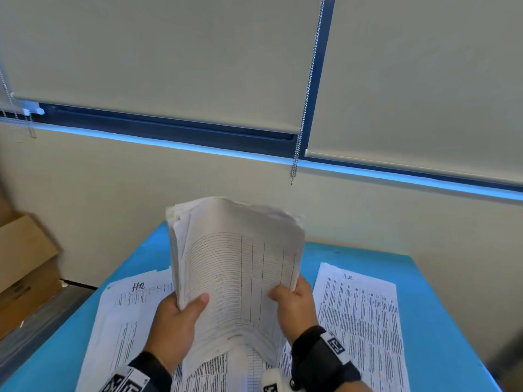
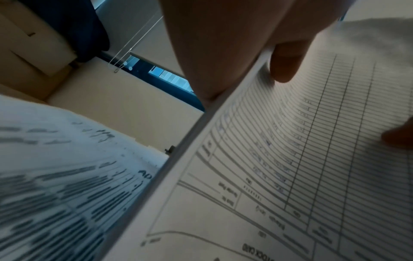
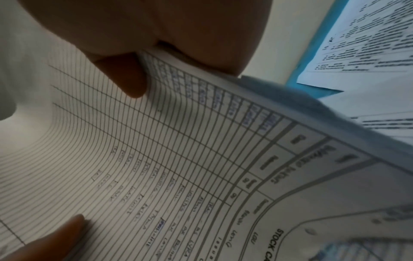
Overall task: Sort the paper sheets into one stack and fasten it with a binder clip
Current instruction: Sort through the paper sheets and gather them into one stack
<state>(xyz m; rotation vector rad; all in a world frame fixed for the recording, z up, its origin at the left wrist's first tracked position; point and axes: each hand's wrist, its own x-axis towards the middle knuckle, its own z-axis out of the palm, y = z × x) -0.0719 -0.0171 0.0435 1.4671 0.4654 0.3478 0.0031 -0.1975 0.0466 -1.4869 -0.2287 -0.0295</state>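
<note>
The left hand's thumb (image 1: 198, 302) lies across the front of a thick stack of white paper sheets printed with a ruled table (image 1: 237, 273), and its fingers are hidden behind the stack, so the left hand (image 1: 175, 326) grasps the stack's left edge. The right hand (image 1: 294, 309) grasps the right edge the same way: the thumb (image 3: 125, 76) presses the front sheet, and the other fingers are behind the paper, out of view. In the left wrist view the left thumb (image 2: 286, 61) sits on the top sheet just inside the edge, where the layered sheet edges show as a grey band.

The stack is held upright above the table, its lower end near the person and its upper end tipped away. It bows between the two hands. The sheets are not squared: at the top, corners and edges fan out unevenly, more so on the left. The front sheet carries a ruled form with columns and some handwritten entries; the right wrist view shows the heading "STOCK".

Below the stack, loose white printed sheets (image 1: 124, 315) lie flat on the blue table (image 1: 441, 321) to the left, and another printed sheet (image 1: 359, 321) lies to the right, with more pages under the wrists. Bare blue surface shows along the table's far edge and right side. A cream wall (image 1: 113, 193) stands just behind the table, a roller blind with a bead chain (image 1: 305, 108) hangs above it, and brown cardboard boxes (image 1: 25, 256) stand on the left.
</note>
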